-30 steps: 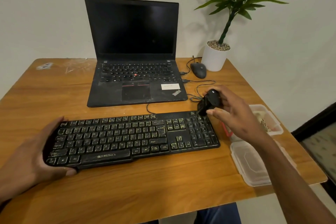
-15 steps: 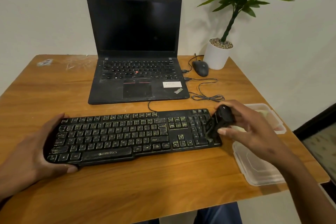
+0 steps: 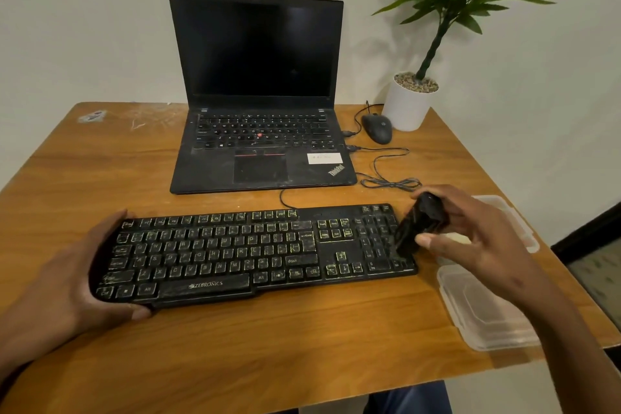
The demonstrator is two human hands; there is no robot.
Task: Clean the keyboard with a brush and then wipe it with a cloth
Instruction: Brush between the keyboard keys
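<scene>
A dusty black keyboard (image 3: pixel 242 252) lies across the front of the wooden table (image 3: pixel 268 346). My left hand (image 3: pixel 67 282) grips its left end, thumb along the front edge. My right hand (image 3: pixel 470 239) holds a black brush (image 3: pixel 416 225) with fingers and thumb curled round it. The bristles point down and touch the number pad at the keyboard's right end. No cloth shows in view.
An open black laptop (image 3: pixel 258 131) stands behind the keyboard, with a mouse (image 3: pixel 378 128), a potted plant (image 3: pixel 410 101) and loose cables (image 3: pixel 389 178) to its right. Two clear plastic containers (image 3: pixel 487 316) sit near the table's right edge, partly behind my right arm.
My right hand has swept the brush from the top right corner of the keyboard down over the number pad toward me. The left hand has kept its hold.
</scene>
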